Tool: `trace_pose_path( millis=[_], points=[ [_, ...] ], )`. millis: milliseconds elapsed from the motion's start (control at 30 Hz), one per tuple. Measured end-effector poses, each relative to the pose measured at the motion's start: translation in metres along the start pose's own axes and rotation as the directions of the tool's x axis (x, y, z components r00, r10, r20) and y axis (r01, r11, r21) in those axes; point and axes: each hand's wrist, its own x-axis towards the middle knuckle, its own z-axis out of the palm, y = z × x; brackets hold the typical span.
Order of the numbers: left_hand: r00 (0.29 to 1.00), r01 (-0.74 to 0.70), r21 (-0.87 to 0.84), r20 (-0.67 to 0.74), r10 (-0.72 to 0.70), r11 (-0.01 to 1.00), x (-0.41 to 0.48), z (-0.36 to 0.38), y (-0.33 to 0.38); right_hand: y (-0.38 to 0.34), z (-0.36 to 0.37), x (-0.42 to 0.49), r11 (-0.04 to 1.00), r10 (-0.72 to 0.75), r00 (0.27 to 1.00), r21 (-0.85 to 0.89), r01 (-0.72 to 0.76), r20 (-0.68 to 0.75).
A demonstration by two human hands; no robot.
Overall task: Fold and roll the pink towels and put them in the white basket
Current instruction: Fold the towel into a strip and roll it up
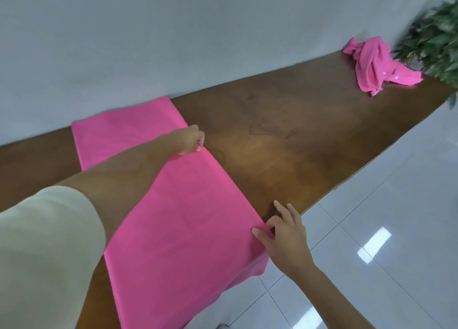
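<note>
A pink towel (183, 217) lies spread flat across the brown wooden table (285, 135), its near end hanging over the table's front edge. My left hand (190, 139) reaches over the towel and pinches its right edge about halfway along. My right hand (285, 237) pinches the same edge near the front of the table, thumb on top of the cloth. A second pink towel (374, 63) lies crumpled at the far right end of the table. The white basket is not in view.
A green leafy plant (436, 46) stands at the table's far right end, just behind the crumpled towel. A pale wall runs along the table's back edge. White glossy floor tiles (396, 217) lie to the right of the table.
</note>
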Motion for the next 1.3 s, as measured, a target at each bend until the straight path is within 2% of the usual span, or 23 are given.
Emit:
trace_pose_path(
  millis=[133,267,400,700,867,967,1067,1300],
  points=[
    [0.998,0.063,0.065,-0.032,-0.061,0.996,-0.009,-0.006,-0.003,0.008,-0.003,-0.007,0.996,-0.051,0.999,-0.069,0.050,-0.017],
    [0.984,0.161,0.075,-0.088,-0.154,0.984,-0.020,-0.009,-0.009,0.023,0.004,-0.022,0.989,-0.111,0.982,-0.118,0.094,-0.153],
    [0.972,0.193,0.054,-0.145,-0.184,0.980,-0.035,-0.018,-0.016,0.037,0.014,-0.039,0.994,-0.085,0.969,-0.092,0.065,-0.233],
    [0.977,0.110,0.021,-0.188,-0.104,0.994,-0.062,-0.044,-0.035,0.052,0.033,-0.082,0.993,0.042,0.936,0.118,-0.001,-0.349],
    [0.979,0.071,0.030,-0.191,-0.064,0.997,-0.077,-0.056,-0.034,0.034,0.030,-0.108,0.966,0.172,0.939,0.236,-0.102,-0.297],
    [0.977,0.043,0.026,-0.211,-0.037,0.999,-0.090,-0.063,-0.033,0.022,0.028,-0.122,0.964,0.233,0.921,0.197,-0.177,-0.313],
    [0.973,0.050,0.018,-0.225,-0.045,0.999,-0.110,-0.069,-0.038,0.012,0.025,-0.136,0.972,0.232,0.914,0.121,-0.202,-0.334],
    [0.966,0.033,0.001,-0.256,-0.031,0.999,-0.164,-0.088,-0.054,-0.030,0.017,-0.184,0.997,0.057,0.902,-0.025,-0.074,-0.427]
  ],
)
